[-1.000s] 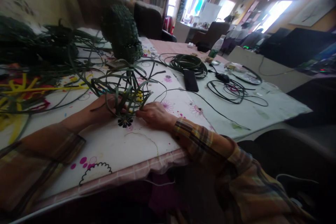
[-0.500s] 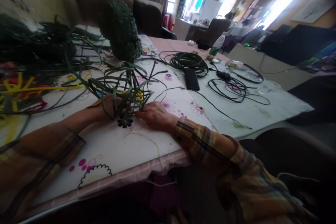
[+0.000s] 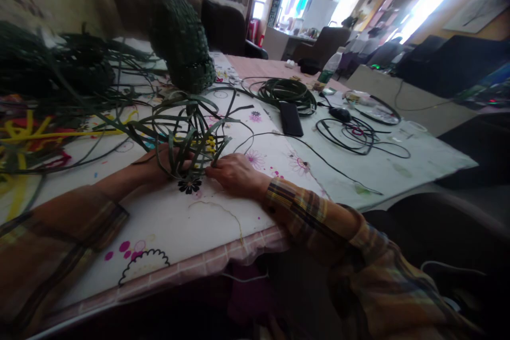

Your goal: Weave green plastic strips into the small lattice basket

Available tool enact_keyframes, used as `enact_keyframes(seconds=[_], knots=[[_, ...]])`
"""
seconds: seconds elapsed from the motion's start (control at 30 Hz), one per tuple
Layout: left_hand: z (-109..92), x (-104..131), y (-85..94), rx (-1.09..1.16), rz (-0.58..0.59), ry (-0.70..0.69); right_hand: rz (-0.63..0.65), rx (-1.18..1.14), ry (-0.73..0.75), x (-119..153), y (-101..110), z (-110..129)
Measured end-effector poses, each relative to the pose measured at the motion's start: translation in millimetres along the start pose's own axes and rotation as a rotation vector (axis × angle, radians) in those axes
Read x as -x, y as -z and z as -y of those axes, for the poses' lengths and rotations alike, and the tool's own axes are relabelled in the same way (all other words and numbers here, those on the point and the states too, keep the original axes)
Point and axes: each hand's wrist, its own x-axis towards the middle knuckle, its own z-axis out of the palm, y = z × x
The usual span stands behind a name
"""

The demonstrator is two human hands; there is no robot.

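Observation:
A loose tangle of green strips (image 3: 175, 117) with small yellow pieces (image 3: 210, 143) stands on the patterned tablecloth (image 3: 159, 223). My left hand (image 3: 163, 164) is at the left side of its base, partly behind looping strips, with its fingers bent around the green strips. At the base's right side, my right hand (image 3: 235, 172) is closed, fingertips pinching the lower end of the green strips. A black flower print lies just below, between the hands. The exact spot where the fingertips meet the strips is small and dark.
A woven green piece (image 3: 181, 45) stands behind the tangle. Yellow strips (image 3: 24, 135) lie at left. To the right are a phone (image 3: 291, 119), a coil of green strip (image 3: 279, 93), a black cable coil (image 3: 346, 135) and a bottle (image 3: 330, 66).
The loops of green strips near my left hand have shifted slightly, some toward the left. My left hand has moved a little; my right hand stays nearly in place.

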Motion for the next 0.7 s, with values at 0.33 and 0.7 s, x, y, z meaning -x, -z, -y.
enact_keyframes(seconds=[0.33, 0.7], knots=[[-18, -3, -8.4, 0.114, -0.02, 0.057, -0.024, -0.007, -0.031, 0, -2, -1], [-1, 6, -0.7, -0.007, -0.071, 0.061, -0.027, 0.006, -0.037, 1, -3, 0]])
